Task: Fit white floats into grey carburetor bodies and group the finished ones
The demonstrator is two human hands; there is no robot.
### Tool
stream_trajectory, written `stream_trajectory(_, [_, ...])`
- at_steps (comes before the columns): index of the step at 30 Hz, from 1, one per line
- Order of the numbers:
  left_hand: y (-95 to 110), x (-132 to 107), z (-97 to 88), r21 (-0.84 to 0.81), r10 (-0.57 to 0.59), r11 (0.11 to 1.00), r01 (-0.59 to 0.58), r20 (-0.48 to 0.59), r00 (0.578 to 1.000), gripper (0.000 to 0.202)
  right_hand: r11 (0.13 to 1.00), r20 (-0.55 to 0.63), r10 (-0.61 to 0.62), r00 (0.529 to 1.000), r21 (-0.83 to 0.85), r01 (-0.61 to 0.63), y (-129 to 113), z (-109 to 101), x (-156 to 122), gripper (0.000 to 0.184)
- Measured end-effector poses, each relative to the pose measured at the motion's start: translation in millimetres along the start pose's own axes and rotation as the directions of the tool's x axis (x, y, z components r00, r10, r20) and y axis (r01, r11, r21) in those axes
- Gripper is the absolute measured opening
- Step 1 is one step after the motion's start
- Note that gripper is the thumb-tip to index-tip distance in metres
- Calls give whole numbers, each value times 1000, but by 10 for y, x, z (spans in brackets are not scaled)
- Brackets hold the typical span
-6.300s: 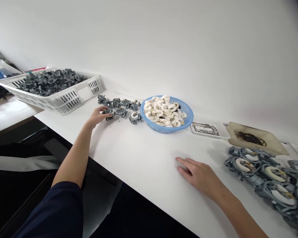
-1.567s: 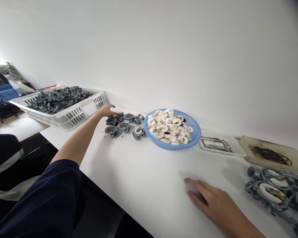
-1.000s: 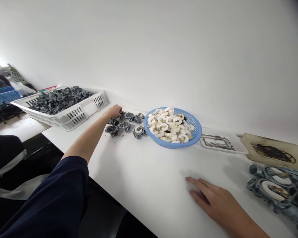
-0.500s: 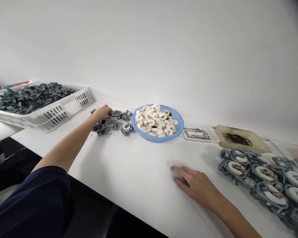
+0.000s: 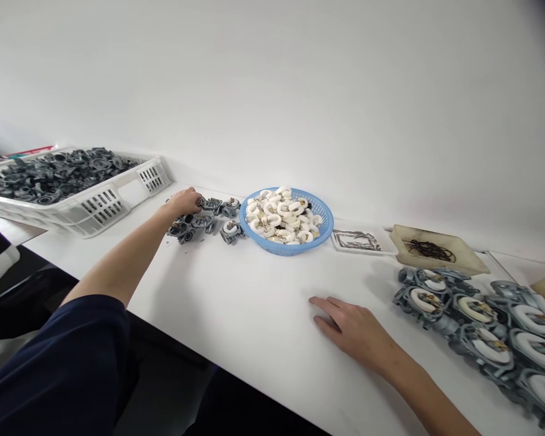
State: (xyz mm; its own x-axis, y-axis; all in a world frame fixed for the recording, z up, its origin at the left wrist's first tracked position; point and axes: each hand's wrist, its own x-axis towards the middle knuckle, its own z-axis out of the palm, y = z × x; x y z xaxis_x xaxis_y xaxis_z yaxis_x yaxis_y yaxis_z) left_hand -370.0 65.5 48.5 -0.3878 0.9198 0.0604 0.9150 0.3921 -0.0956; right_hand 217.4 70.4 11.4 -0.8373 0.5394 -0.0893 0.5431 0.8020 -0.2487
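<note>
My left hand (image 5: 184, 201) reaches far out to a small cluster of grey metal castings (image 5: 204, 218) on the white table (image 5: 254, 303). Its fingers curl down over one casting at the back of the cluster. My right hand (image 5: 352, 327) lies flat on the table near the front edge, fingers stretched out, holding nothing. A round blue basket (image 5: 327, 218) of white ring-shaped parts stands just right of the cluster.
A white slotted crate (image 5: 104, 200) full of grey castings sits at the far left. A small white tray (image 5: 362, 241) of wire clips and a beige tray (image 5: 440, 254) of dark rings stand by the wall. Several assembled castings with white rings (image 5: 481, 327) lie at right.
My left hand has closed down onto a casting at the back of the cluster. My right hand has stayed flat. The view has shifted to the right.
</note>
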Motion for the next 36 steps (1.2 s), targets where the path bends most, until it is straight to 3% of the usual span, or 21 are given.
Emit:
stream_trajectory(14, [-198,68,-52,-56,-86,994,90,75,993,68,999,43,21,999,-39,-20,-19,-24,-1,39])
stream_trajectory(36, [-57,13,-90,-46,-113,992,117,84,990,65,998,49,28,998,-55,-25,4,9,7,37])
